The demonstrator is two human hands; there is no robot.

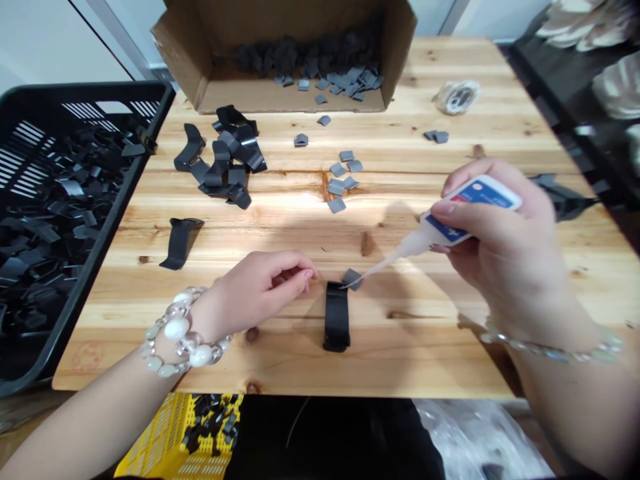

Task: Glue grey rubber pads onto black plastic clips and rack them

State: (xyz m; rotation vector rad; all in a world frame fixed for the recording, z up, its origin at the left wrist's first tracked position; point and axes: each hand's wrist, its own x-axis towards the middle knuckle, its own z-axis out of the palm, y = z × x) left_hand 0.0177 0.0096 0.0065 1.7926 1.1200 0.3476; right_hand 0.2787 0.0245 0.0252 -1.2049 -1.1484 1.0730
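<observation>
My right hand (pixel 505 233) is closed around a white glue bottle (pixel 450 217) with a blue and red label. Its long thin nozzle slants down to the left, and the tip is at the top end of a curved black plastic piece (pixel 337 320) lying on the table. A small grey pad (pixel 353 279) lies right beside that end, partly behind the nozzle. Just left of the black piece, my left hand (pixel 270 287) hovers with its fingers curled and thumb near the fingertips. Nothing shows between them.
A cardboard box (pixel 300 101) of grey pads stands at the back. Loose pads (pixel 337 187) and a pile of black pieces (pixel 225 157) lie before it. A tape roll (pixel 457 97) sits back right. A black crate (pixel 150 133) borders the left; a yellow basket (pixel 150 440) is below the front edge.
</observation>
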